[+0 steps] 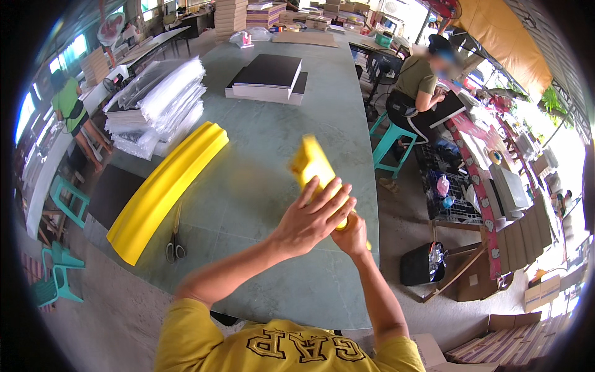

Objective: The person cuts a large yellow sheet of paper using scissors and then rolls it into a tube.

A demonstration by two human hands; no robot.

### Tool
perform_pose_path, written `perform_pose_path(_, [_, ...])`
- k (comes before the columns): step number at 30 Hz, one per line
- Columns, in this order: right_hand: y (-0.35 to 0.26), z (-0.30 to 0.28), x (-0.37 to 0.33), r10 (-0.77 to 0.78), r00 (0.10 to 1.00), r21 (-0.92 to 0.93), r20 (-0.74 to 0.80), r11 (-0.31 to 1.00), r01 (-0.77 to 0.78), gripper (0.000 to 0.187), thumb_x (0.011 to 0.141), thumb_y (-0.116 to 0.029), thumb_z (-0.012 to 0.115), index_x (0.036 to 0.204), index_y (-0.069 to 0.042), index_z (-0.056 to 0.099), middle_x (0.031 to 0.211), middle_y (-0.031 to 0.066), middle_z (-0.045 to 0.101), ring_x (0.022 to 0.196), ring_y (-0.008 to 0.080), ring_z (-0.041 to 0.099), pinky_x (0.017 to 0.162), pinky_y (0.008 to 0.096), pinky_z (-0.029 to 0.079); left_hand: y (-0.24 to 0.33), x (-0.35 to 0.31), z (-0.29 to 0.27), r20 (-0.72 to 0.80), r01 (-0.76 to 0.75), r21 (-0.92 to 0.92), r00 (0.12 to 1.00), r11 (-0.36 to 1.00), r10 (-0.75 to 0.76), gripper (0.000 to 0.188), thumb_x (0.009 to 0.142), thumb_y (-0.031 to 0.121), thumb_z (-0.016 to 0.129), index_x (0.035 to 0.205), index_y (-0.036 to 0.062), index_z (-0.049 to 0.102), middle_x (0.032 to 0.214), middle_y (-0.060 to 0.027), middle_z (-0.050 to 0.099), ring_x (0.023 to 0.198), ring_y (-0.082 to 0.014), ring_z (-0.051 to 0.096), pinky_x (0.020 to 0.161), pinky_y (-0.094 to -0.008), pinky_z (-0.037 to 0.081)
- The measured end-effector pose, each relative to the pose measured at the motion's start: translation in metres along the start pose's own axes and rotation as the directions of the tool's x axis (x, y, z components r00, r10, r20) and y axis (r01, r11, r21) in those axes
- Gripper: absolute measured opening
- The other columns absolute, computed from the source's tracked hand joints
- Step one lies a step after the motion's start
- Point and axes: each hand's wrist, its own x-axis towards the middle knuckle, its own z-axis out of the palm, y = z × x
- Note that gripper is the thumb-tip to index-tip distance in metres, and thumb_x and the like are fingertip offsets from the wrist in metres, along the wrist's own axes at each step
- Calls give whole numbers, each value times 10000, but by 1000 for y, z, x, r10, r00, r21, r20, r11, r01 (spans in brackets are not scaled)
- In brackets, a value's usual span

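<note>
A bright yellow piece [315,168], blurred at its far end, is raised over the table between my hands. It looks like a folded or rolled sheet; its material I cannot tell. My left hand [315,218] lies across it with the fingers stretched and spread. Close behind, my right hand [351,234] is closed around its near part. Left of my hands lies a long yellow folded strip [167,192], curving over the grey-green table [266,273]. Scissors [176,239] with dark handles rest beside its lower end.
Black-covered stacked boards or books [268,77] sit farther back. A pile of plastic-wrapped items [158,105] stands far left, near a black sheet [114,195]. On the right a co-worker [416,77] sits on a teal stool [395,139]; a black bin [423,263] stands on the floor.
</note>
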Motion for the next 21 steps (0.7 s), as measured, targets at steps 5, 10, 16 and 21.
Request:
perform_pose_path(5, [27, 25, -14, -97, 963, -427, 252, 882, 201, 244, 666, -92, 599, 902, -72, 536, 880, 94, 573, 795, 265, 571, 665, 372, 465, -20, -42, 54, 449, 168, -174, 890, 970, -74, 166, 725, 40, 542, 889, 61, 530, 803, -92, 566, 787, -269, 568, 680, -387, 451])
perform_pose_path(10, [69, 32, -53, 68, 874, -449, 481, 876, 179, 342, 705, -195, 635, 1014, -83, 540, 905, 74, 575, 861, 270, 584, 666, 376, 497, -35, -105, 87, 834, 411, -17, 509, 912, -214, 289, 615, 231, 663, 841, 74, 573, 886, -146, 620, 875, -312, 581, 738, -412, 456])
perform_pose_path(16, [51, 18, -60, 300, 571, -306, 764, 948, -89, 348, 671, -209, 640, 982, -74, 561, 845, 105, 613, 840, 274, 602, 685, 397, 491, 1, -141, 92, 434, 81, -95, 901, 992, -32, 328, 578, 217, 723, 791, 73, 518, 740, -140, 595, 809, -278, 547, 697, -390, 420])
perform_pose_path(21, [39, 35, -75, -179, 926, -356, 333, 886, 299, 345, 624, -232, 654, 908, -48, 587, 820, 127, 619, 828, 283, 604, 695, 381, 486, -10, -134, 85, 679, 452, -315, 722, 835, -135, 377, 534, 216, 746, 773, 54, 504, 757, -135, 551, 730, -323, 556, 626, -401, 464])
